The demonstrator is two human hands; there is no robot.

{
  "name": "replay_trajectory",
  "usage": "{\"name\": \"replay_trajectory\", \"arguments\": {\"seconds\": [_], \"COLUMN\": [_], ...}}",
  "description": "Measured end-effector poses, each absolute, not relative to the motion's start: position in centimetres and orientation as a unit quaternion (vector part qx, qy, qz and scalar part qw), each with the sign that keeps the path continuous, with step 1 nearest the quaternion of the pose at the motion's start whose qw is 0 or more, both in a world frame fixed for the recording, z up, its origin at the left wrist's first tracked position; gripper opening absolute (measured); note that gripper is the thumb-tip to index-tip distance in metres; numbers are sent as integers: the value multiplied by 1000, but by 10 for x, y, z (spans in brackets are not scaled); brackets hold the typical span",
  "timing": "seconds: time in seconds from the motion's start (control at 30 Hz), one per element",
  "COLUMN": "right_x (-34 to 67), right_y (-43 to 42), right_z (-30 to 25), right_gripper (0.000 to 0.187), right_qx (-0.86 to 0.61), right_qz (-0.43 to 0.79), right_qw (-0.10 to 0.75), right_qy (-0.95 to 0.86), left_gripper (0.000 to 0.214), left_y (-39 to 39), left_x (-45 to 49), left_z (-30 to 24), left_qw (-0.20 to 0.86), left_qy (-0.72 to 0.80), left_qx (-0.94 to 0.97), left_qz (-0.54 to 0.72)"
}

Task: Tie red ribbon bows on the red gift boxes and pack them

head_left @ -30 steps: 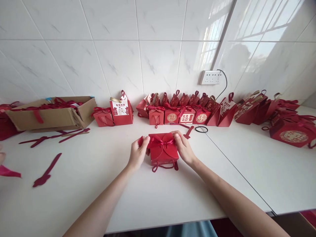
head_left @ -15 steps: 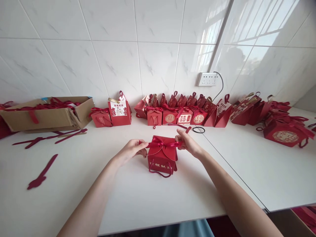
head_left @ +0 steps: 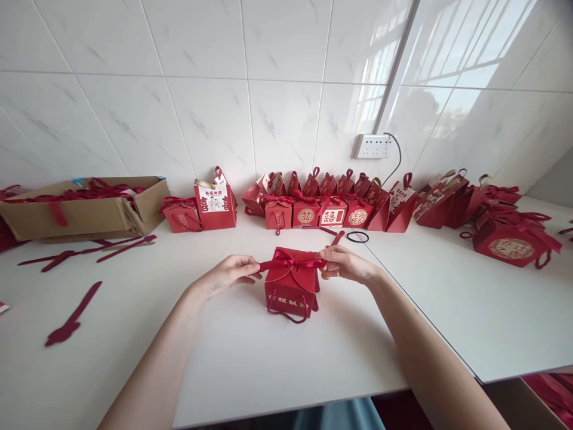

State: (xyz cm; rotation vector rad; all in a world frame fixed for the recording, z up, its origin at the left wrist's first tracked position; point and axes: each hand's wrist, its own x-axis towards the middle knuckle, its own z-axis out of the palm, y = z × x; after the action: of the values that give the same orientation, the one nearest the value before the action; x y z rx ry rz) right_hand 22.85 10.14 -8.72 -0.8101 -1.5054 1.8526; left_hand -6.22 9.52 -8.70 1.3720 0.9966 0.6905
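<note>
A red gift box [head_left: 289, 286] with gold lettering and a twisted cord handle [head_left: 286, 315] stands upright on the white table in front of me. Across its folded top flaps runs a shiny red ribbon [head_left: 304, 263], tied in a bow at the middle. My left hand [head_left: 233, 273] pinches one part of the ribbon, off the box's left side. On the right, my right hand [head_left: 347, 264] pinches the opposite part close to the box's corner, and a ribbon end sticks up behind its fingers. Between both hands the ribbon is stretched nearly level.
Finished red boxes [head_left: 332, 212] line the wall, with more boxes [head_left: 510, 239] at the right. A cardboard carton [head_left: 80, 218] of red ribbons stands far left. Loose dark red strips [head_left: 74, 316] lie on the left. A black ring [head_left: 357, 237] lies behind my right hand.
My left hand has moved left, away from the box, drawing out a longer stretch of ribbon. My right hand has turned its fingers inward and lowered its thumb onto the ribbon.
</note>
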Motion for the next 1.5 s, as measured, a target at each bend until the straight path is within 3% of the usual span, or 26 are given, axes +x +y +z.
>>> {"name": "replay_trajectory", "arguments": {"seconds": [0.53,1.13,1.33,1.5], "right_x": [228,232,242,271], "right_y": [101,104,108,100], "right_z": [-86,-88,-88,-83], "right_gripper": [41,32,36,49], "right_qx": [-266,-241,-235,-211], "right_qz": [711,711,688,647], "right_qw": [337,341,390,480], "right_qy": [-557,-566,-566,-553], "left_gripper": [24,25,23,16], "left_y": [95,94,91,80], "left_x": [-64,-66,-70,-90], "left_z": [-86,-81,-74,-72], "left_qw": [679,679,672,651], "left_qy": [379,363,360,350], "left_qx": [530,502,494,417], "left_qz": [339,394,417,528]}}
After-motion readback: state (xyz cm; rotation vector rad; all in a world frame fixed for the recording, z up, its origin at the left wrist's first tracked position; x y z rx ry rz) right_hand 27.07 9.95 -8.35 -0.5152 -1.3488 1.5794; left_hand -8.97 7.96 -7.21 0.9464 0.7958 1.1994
